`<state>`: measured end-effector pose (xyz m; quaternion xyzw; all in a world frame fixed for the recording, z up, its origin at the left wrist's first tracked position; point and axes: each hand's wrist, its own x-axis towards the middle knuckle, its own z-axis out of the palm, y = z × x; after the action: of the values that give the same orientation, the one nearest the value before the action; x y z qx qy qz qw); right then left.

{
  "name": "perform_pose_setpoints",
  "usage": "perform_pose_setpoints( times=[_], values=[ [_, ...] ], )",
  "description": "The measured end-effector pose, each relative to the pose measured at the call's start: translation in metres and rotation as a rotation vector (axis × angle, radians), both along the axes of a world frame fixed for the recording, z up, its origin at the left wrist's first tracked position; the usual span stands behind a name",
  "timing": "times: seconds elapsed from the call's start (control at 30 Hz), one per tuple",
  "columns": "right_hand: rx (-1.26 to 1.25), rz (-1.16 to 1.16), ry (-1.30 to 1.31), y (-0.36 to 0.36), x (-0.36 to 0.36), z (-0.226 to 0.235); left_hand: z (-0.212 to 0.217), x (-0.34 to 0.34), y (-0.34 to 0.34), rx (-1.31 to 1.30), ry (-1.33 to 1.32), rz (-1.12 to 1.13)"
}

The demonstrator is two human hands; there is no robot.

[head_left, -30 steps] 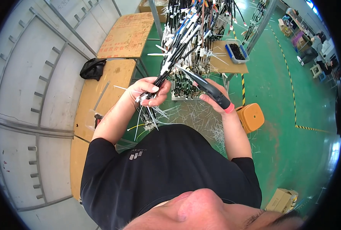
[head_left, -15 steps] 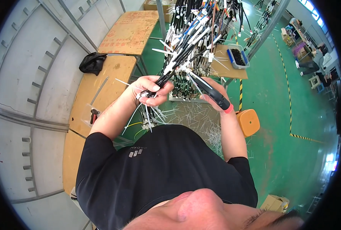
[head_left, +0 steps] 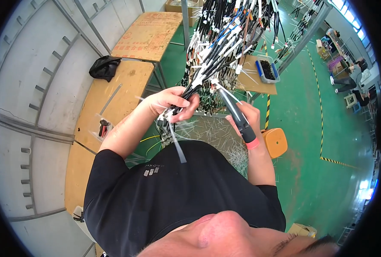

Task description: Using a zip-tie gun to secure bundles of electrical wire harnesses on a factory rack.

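Pinches the bundle (head_left: 194, 88) in the left hand (head_left: 172, 100), between thumb and curled fingers, with a pale tie (head_left: 178, 147) extending below the bundle's near end. Grips the tool (head_left: 236, 115) in the right hand (head_left: 251, 115), fingers wrapped around its black handle, to the right of the bundle. Points the tool's tip near the bundle; cannot tell of contact. Has an orange stool (head_left: 275, 142) farther right of the bundle.
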<state>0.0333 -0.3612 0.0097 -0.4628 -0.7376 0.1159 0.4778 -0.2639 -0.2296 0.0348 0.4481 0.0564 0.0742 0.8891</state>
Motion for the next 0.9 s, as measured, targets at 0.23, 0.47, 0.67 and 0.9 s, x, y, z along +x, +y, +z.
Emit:
perform_pose_setpoints(
  times=[0.23, 0.47, 0.67, 0.9],
  values=[
    [0.099, -0.178, -0.192, 0.004, 0.021, -0.029, 0.018, 0.013, -0.025, 0.491, 0.246, 0.57],
    [0.055, -0.181, -0.073, -0.001, 0.017, -0.002, 0.015, 0.016, -0.032, 0.582, 0.427, 0.643],
    [0.097, -0.148, -0.192, -0.009, 0.022, 0.028, 0.004, 0.015, -0.03, 0.524, 0.269, 0.623],
    [-0.227, 0.078, -0.004, -0.012, 0.018, 0.06, 0.005, 0.009, -0.021, 0.349, 0.158, 0.442]
  ],
)
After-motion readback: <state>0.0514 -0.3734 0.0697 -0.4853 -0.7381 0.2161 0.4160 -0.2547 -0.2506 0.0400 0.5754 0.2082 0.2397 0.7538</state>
